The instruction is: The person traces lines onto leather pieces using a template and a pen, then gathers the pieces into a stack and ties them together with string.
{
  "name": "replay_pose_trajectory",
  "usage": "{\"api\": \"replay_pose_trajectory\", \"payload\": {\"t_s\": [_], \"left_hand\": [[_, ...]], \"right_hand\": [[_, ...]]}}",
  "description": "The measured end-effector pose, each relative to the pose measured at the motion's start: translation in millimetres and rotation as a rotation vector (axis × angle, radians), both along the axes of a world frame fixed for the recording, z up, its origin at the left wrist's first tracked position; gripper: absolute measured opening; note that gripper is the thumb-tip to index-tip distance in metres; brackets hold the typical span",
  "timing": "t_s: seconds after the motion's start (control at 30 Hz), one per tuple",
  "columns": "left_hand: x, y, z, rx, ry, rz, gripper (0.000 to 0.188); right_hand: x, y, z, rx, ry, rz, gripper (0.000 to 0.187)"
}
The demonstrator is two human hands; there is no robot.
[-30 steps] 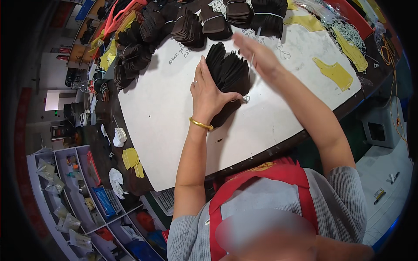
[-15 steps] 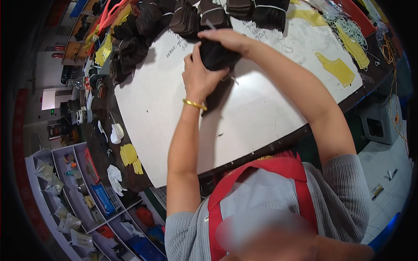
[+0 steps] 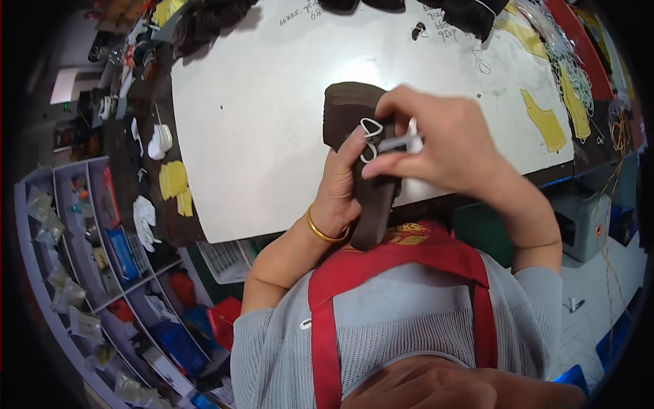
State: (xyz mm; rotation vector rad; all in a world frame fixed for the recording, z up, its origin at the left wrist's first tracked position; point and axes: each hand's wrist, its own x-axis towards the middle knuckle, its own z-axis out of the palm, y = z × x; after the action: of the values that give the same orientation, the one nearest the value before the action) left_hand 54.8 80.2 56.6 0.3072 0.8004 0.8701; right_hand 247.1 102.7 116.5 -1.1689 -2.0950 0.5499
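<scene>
1. Head view, landmark: the white worktable (image 3: 272, 136) fills the upper middle of the picture; every place below is given relative to it
2. Stack of dark brown flat pieces (image 3: 359, 160): held upright over the table's near edge, its lower end hanging past that edge toward my red apron (image 3: 395, 266)
3. My left hand (image 3: 340, 187): clenched around the stack from the left, thumb up along its face; a gold bangle (image 3: 323, 232) sits on the wrist, just off the table's near edge
4. My right hand (image 3: 443, 140): above the table's near edge, fingers pinched on a white elastic band (image 3: 371, 133) whose loops lie on the face of the stack
5. Yellow cut pieces (image 3: 545, 119): lying on the table's right part, well apart from the stack
6. Dark bundles (image 3: 470, 13): along the table's far edge
7. Grey shelf unit (image 3: 88, 273): left of and below the table, its compartments holding small bagged items, too small to tell
</scene>
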Motion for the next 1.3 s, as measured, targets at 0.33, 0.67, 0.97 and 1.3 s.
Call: {"api": "replay_pose_trajectory", "payload": {"t_s": [0.33,0.67,0.97,1.3], "left_hand": [[11.1,31.3,-19.9,0.135,-0.131,0.129,0.041],[-10.6,66.3,-9.0,0.342,0.120,0.220,0.076],[17.4,98.7,-10.1,0.736,1.014,-0.028,0.090],[54.8,92.9,-25.9,1.263,1.770,-0.165,0.105]], "right_hand": [[7.0,38.0,-1.4,-0.287,0.110,-0.003,0.020],[-2.7,49.8,-34.8,-0.540,0.199,-0.085,0.037],[26.0,22.2,-84.8,-0.866,0.454,-0.254,0.026],[64.2,-9.2,-74.9,-0.238,-0.117,-0.559,0.037]]}}
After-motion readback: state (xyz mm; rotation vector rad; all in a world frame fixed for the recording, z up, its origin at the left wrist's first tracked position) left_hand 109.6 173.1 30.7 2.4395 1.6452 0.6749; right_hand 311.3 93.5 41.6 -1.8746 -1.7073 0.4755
